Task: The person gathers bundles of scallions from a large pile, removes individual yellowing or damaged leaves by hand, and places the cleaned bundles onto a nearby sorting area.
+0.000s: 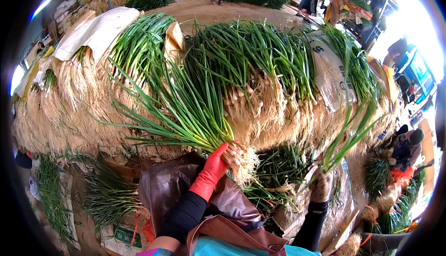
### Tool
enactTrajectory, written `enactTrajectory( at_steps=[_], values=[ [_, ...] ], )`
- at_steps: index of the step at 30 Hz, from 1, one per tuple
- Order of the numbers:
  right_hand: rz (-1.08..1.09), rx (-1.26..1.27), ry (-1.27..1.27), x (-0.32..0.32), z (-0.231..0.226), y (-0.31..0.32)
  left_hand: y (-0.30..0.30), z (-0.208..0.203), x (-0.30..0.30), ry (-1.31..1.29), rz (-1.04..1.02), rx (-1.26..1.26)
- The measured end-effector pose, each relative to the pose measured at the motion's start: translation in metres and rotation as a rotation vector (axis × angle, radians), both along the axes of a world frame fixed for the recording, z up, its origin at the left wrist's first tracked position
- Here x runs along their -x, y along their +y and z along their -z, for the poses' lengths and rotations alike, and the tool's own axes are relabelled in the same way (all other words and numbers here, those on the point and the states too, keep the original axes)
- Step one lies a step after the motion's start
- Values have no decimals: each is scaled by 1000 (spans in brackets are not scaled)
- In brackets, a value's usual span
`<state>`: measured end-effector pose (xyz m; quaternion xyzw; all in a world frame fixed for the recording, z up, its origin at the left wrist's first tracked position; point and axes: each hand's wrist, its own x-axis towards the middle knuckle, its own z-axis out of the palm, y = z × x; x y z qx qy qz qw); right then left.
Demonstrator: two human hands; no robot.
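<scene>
My left hand [213, 172], in a red rubber glove, is closed around a bunch of green onions [200, 125] just above the pale bulbs. Their matted roots [241, 163] hang to the right, and the long leaves fan up and left. Over at the right my right hand [320, 187], blurred by motion, grips a few green onions [346, 144] whose leaves point upward. Ahead of both hands lies a long heap of green onions [265, 51], roots towards me. Loose leaves and stalks [283, 172] lie below, between my hands.
A brown apron [167, 181] covers my lap. Tied green onions [111, 195] lie at the lower left. White sacking [100, 30] covers part of the heap; another sack [332, 70] lies on its right. A co-worker [409, 149] sits at the right; others [341, 0] stand far back.
</scene>
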<state>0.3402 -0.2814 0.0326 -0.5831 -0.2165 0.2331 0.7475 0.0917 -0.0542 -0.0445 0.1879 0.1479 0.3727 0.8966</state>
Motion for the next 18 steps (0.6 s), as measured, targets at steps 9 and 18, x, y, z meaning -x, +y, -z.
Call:
enactTrajectory(
  at_steps=[9, 18],
  values=[
    [-444, 1540, -1009, 57, 29, 19, 0, 1, 3, -69, 39, -47],
    [-309, 189, -1025, 172, 34, 141, 3, -1, 0, -81, 219, 166]
  ],
)
